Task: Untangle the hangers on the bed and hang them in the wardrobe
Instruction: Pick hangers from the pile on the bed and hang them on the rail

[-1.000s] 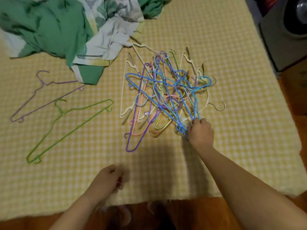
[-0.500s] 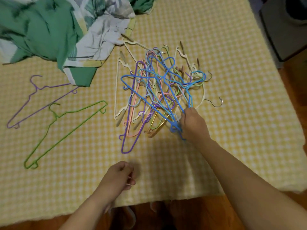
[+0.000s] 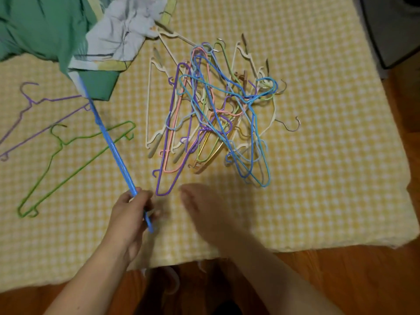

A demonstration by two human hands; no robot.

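Observation:
A tangled pile of coloured hangers (image 3: 218,114) lies on the yellow checked bed (image 3: 318,155). My left hand (image 3: 131,214) grips a blue hanger (image 3: 106,137), seen edge-on, which slants up and to the left, away from the pile. My right hand (image 3: 204,212) hovers blurred just below the pile with its fingers relaxed and nothing in it. A lone purple hanger (image 3: 38,119) and a lone green hanger (image 3: 75,164) lie flat on the bed to the left.
A crumpled green and white sheet (image 3: 63,30) covers the bed's top left corner. A dark grey object (image 3: 395,28) stands past the bed at the top right. Wooden floor (image 3: 341,280) runs along the near bed edge.
My right hand let go of the pile and drew back toward me. The blue hanger came out of the pile and is held by my left hand, over the left side.

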